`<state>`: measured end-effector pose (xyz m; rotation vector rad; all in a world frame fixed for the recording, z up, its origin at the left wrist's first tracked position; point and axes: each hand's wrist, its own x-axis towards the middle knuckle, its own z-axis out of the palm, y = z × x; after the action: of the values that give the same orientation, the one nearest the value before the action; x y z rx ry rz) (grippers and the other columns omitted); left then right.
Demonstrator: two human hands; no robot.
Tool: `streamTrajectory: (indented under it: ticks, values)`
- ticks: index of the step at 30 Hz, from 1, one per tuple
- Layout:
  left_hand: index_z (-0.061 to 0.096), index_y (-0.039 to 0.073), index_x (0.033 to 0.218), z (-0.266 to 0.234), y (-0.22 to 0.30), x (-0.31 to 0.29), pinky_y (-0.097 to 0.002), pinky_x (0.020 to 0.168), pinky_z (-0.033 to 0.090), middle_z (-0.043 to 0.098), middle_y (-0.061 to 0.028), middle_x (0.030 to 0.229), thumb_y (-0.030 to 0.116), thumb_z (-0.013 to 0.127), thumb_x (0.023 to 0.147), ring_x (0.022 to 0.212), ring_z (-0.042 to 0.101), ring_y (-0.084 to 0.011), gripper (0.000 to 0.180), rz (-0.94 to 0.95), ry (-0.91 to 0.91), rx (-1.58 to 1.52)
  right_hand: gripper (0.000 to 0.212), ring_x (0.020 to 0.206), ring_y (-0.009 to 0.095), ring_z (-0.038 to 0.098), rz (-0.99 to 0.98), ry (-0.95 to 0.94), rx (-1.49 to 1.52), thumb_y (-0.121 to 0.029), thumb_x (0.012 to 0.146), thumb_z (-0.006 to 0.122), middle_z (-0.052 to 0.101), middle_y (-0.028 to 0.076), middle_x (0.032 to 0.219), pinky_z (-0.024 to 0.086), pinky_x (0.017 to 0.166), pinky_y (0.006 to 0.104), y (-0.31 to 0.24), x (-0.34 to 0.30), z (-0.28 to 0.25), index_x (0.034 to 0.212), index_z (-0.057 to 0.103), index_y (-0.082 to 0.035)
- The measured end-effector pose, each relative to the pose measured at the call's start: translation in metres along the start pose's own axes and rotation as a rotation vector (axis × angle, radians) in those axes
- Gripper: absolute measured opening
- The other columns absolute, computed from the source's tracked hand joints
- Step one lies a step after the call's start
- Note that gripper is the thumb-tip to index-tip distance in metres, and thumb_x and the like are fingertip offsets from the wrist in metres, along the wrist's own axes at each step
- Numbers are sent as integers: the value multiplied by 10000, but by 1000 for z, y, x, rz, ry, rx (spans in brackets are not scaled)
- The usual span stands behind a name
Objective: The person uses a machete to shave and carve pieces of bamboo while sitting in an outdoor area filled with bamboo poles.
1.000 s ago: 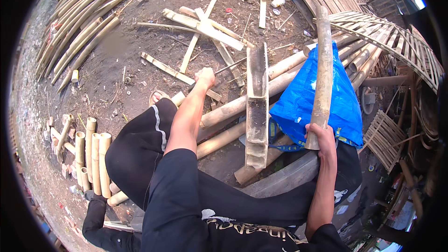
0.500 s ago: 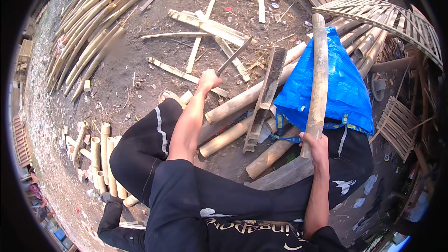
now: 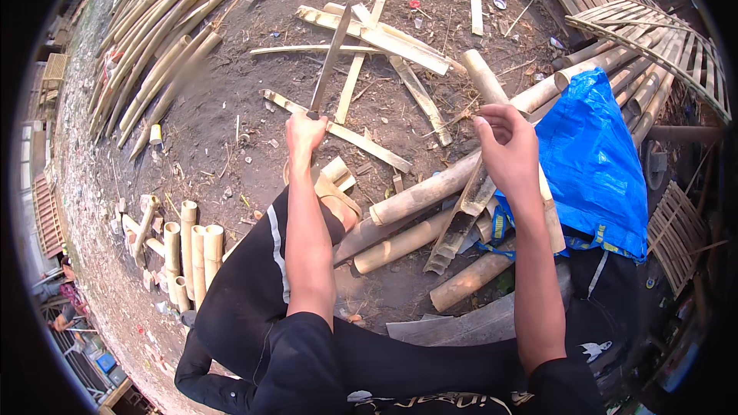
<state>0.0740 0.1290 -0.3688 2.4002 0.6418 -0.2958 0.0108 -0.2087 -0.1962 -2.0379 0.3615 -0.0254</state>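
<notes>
My left hand (image 3: 306, 132) is closed round the handle of a machete, its long dark blade (image 3: 332, 58) pointing away from me. My right hand (image 3: 509, 146) is raised with loosely curled fingers apart, and nothing shows in them. Just behind it, partly hidden by hand and forearm, a bamboo pole (image 3: 483, 75) slants from far left to near right beside the blue tarp bag (image 3: 592, 161). Other cut bamboo poles (image 3: 423, 188) lie between my hands, with a split half-pipe of bamboo (image 3: 461, 219) across them.
Split bamboo strips (image 3: 384, 40) lie crossed on the dirt ahead. A big stack of bamboo poles (image 3: 165, 23) is at the far left. Short bamboo pieces (image 3: 192, 250) stand by my left knee. Slatted bamboo panels (image 3: 653, 38) are at the right.
My right hand has let go of the bamboo pole and moved up and away from me; the pole now sits lower behind it. My left hand with the machete has swung left, blade turned more upright.
</notes>
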Motion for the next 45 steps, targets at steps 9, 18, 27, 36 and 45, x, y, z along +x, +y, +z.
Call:
streamTrajectory:
  ticks: [9,18,27,36,45]
  values:
    - [705,-36,760,7,9,2,-439,690,528,683,-215,687,229,699,762,708,718,-345,265,-59,59,-79,518,1124,260,627,973,412,344,-198,818,734,626,170,1245,543,928,389,189,235,215,1274,595,4]
    - [710,-32,782,-13,16,5,-456,716,536,687,-235,721,232,693,766,761,714,-390,266,-90,59,-86,504,906,187,656,1228,899,504,-193,605,891,704,72,1027,532,774,344,196,283,211,1061,700,-92]
    - [695,-25,725,-59,46,-12,-416,630,518,668,-152,617,268,732,757,612,691,-281,298,-53,36,-80,645,835,206,526,1178,277,698,-423,716,882,562,71,1108,515,738,417,129,288,167,1202,604,-103]
    - [625,-24,643,-47,59,-22,-351,538,449,587,-68,538,271,729,757,521,564,-133,333,121,5,-279,379,802,177,629,973,563,785,-227,831,828,657,60,973,538,582,330,214,319,188,1134,640,-98]
    - [622,-18,654,-104,117,-55,-344,522,431,558,-39,525,311,727,813,506,520,-116,381,202,-31,-259,363,891,154,669,-183,306,444,-195,853,786,731,110,1025,537,798,279,7,279,124,1131,703,24]
